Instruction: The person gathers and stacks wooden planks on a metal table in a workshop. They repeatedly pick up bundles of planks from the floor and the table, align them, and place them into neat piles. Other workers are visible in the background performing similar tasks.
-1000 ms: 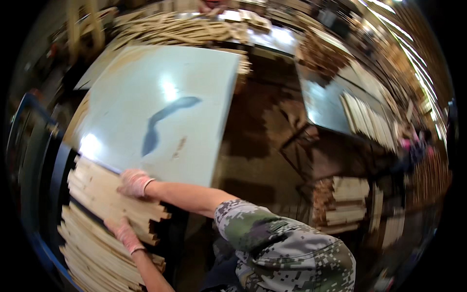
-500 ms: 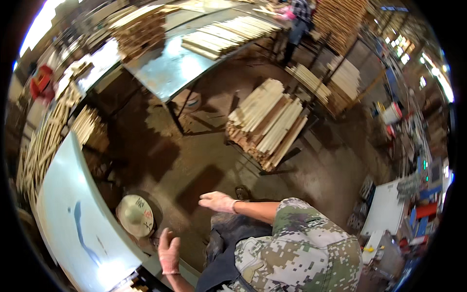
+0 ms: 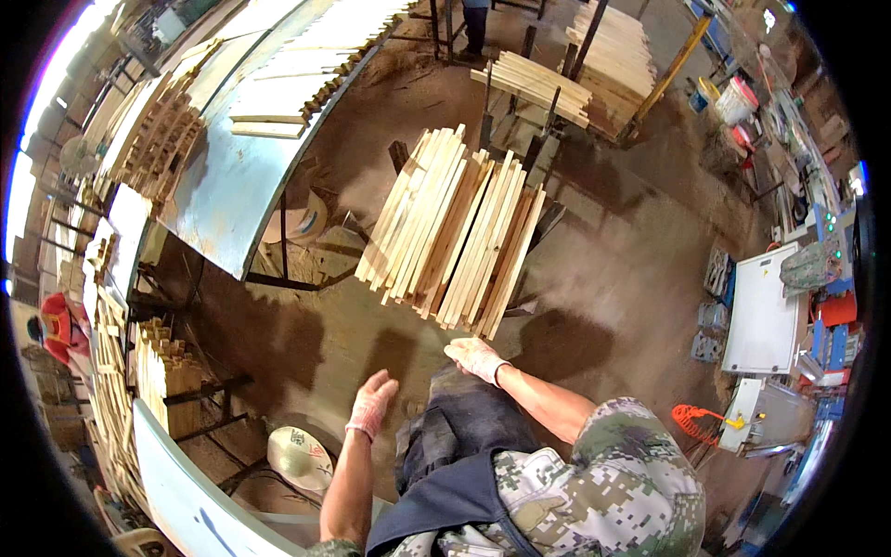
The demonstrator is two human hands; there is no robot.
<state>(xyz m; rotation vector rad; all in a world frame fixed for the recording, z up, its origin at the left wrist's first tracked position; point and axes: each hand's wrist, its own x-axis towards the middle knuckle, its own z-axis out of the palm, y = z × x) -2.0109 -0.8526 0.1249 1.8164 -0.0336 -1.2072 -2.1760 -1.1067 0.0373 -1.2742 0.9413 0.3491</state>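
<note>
A stack of pale wooden strips [image 3: 455, 223] rests on a low stand ahead of me, its near ends facing my body. My right hand [image 3: 475, 358], in a whitish-pink work glove, is just short of those near ends, with its fingers stretched out toward the left. It holds nothing that I can see. My left hand [image 3: 373, 405], gloved the same way, is lower and further left over the floor. Its fingers point up and forward, and nothing shows in them.
A blue-topped metal table [image 3: 223, 186] with rows of strips stands at the left. Near my left arm are a pale curved tabletop [image 3: 186, 483] and a round stool [image 3: 300, 458]. More strips [image 3: 538, 84] lie on a rack ahead. An orange coiled hose [image 3: 696, 425] hangs at the right.
The view has turned, and the strip stack now appears nearer and in front of me. Both hands have moved forward, the right one coming close to the near ends of the stack.
</note>
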